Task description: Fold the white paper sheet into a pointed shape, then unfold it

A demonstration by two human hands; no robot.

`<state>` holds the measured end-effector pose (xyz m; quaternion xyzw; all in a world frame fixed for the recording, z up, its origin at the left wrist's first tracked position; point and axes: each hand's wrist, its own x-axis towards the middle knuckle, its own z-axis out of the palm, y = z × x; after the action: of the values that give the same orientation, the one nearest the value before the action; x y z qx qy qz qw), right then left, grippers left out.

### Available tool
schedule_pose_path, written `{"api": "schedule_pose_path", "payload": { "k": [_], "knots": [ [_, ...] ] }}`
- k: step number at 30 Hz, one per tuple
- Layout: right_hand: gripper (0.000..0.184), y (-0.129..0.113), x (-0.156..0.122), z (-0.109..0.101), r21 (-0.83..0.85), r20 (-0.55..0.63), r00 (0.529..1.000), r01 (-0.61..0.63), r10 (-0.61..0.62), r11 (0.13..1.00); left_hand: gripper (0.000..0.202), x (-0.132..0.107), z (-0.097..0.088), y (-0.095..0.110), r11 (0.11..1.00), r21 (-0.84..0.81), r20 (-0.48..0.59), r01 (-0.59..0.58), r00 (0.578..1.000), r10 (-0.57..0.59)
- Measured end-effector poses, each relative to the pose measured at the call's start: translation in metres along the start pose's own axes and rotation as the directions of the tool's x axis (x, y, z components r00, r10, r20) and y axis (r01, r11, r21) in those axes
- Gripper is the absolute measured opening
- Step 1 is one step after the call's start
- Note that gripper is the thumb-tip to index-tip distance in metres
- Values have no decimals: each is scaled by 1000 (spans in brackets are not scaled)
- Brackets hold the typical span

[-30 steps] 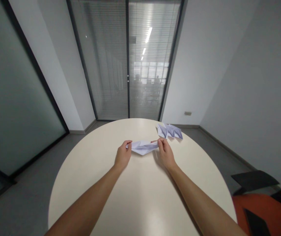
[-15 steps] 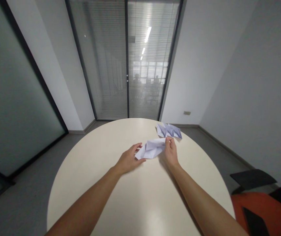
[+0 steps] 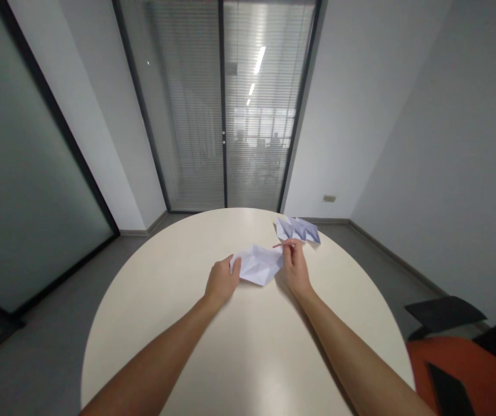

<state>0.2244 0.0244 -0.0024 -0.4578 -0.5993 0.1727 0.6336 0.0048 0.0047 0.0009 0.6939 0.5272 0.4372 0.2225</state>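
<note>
A creased white sheet of paper (image 3: pixel 258 265), partly unfolded, lies between my hands on the round cream table (image 3: pixel 248 341). My left hand (image 3: pixel 221 281) pinches its left corner with thumb and fingers. My right hand (image 3: pixel 295 268) holds its right edge, fingertips raised at the top corner. A second piece of folded paper (image 3: pixel 298 230) with zigzag pleats rests farther back, just beyond my right hand and apart from it.
The table's far edge curves close behind the pleated paper. An orange chair with a black armrest (image 3: pixel 451 358) stands at the lower right. Glass doors with blinds (image 3: pixel 224 110) and a frosted glass wall (image 3: pixel 18 162) close off the room.
The paper went from a narrow folded strip to a wider, opened sheet. My left hand let go, then took hold of the left corner again; my right hand kept its grip.
</note>
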Motion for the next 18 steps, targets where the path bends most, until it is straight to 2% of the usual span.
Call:
{"api": "schedule_pose_path", "payload": {
  "k": [2,5,9,12,15,18],
  "knots": [
    [20,-2,1,-3,-98,120,987,122,-110,988,29,3,-1,-5,995,-83,-58,56,996,-61],
    [26,-4,-1,-5,-223,254,964,142,-83,964,28,5,-3,-9,989,-114,-110,91,989,-104],
    [33,-2,-2,-6,-325,237,971,53,27,944,31,5,-5,-7,997,-39,-102,61,993,-65],
    [33,-1,-1,-8,-396,209,977,36,52,918,33,3,-6,-2,999,-2,-47,-42,998,42],
    [33,0,0,-9,-468,171,980,-10,102,883,33,0,-6,2,989,-23,9,-144,990,144],
    [28,2,-1,-11,-510,189,973,-16,130,860,33,-2,-5,4,981,-53,32,-185,982,187]
  ]
}}
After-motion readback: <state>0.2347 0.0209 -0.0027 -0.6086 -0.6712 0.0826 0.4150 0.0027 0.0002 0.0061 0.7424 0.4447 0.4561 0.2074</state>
